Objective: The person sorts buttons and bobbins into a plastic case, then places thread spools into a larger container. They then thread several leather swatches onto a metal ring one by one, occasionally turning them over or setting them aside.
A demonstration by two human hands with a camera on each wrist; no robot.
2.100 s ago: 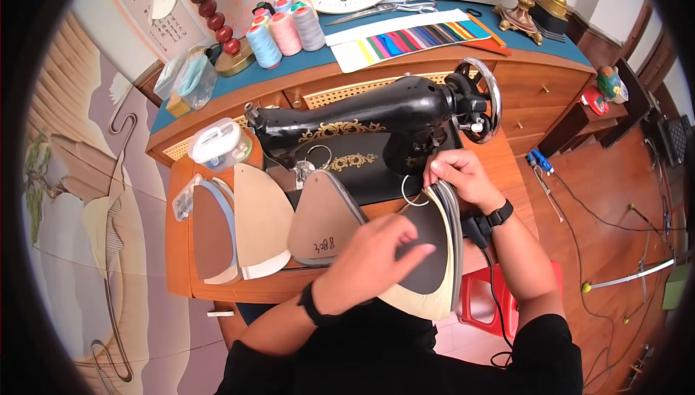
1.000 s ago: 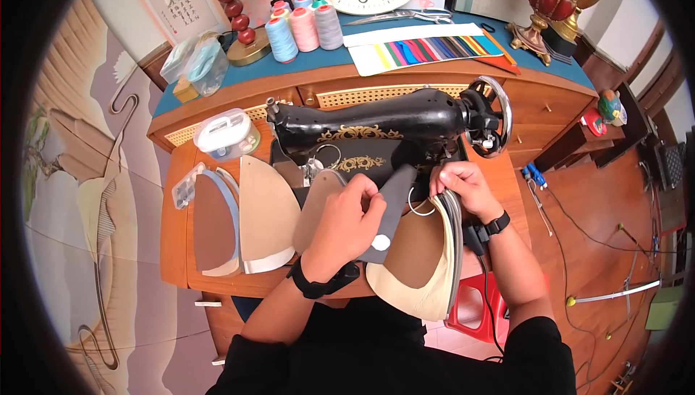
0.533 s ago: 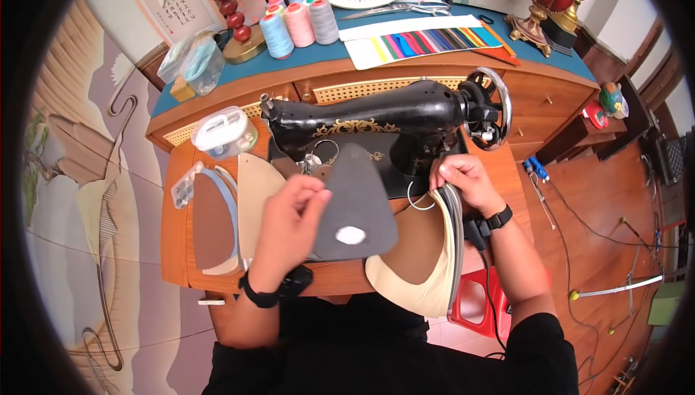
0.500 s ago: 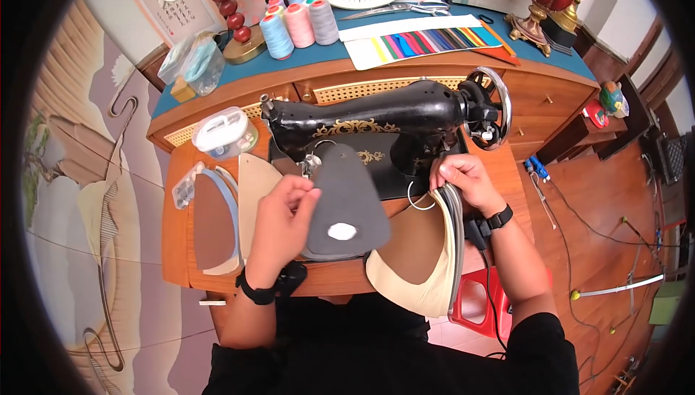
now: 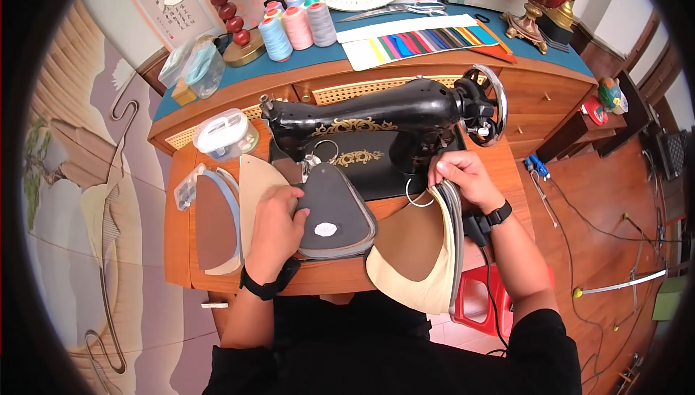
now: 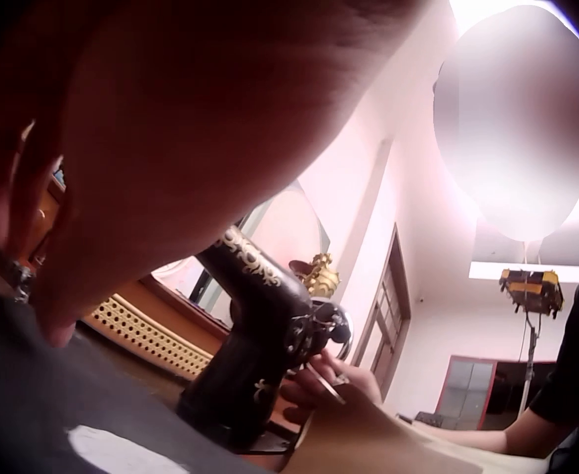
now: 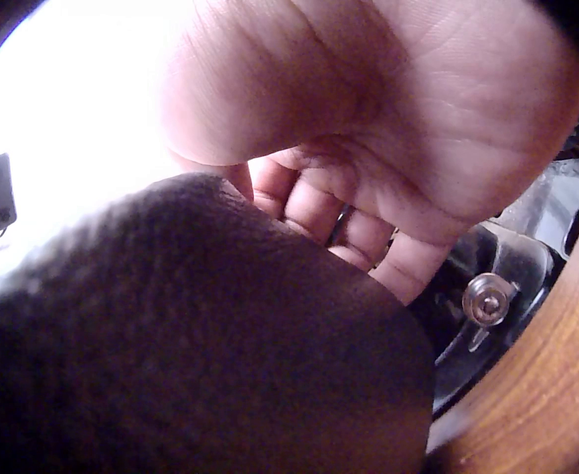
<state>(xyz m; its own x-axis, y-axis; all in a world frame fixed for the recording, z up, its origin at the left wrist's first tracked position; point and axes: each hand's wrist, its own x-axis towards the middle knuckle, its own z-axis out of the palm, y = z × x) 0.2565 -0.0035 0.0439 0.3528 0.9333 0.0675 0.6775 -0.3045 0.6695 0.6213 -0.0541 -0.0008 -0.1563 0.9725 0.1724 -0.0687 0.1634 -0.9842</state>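
In the head view the left hand (image 5: 276, 230) holds the left edge of a dark grey rounded triangular piece (image 5: 339, 203) with a white oval spot, which lies over similar pieces at the front of the table. The left wrist view shows this hand (image 6: 171, 148) close above the dark piece (image 6: 33, 395). The right hand (image 5: 465, 179) pinches the narrow top of a fanned bundle of pieces (image 5: 413, 243), its brown face outward, with an open metal ring (image 5: 418, 202) through it. A dark textured sheet (image 7: 201, 326) covers part of the right hand's fingers in the right wrist view.
A black sewing machine (image 5: 362, 116) stands behind the pieces. To the left are a beige piece (image 5: 255, 185), a brown piece (image 5: 216, 228) and a lidded clear box (image 5: 224, 134). Thread spools (image 5: 298, 27) and a colour card (image 5: 416, 40) lie on the back desk.
The left hand has taken the dark grey piece from beside the bundle leftward and down onto the pieces there. A brown face now shows on the bundle. The right hand keeps its hold.
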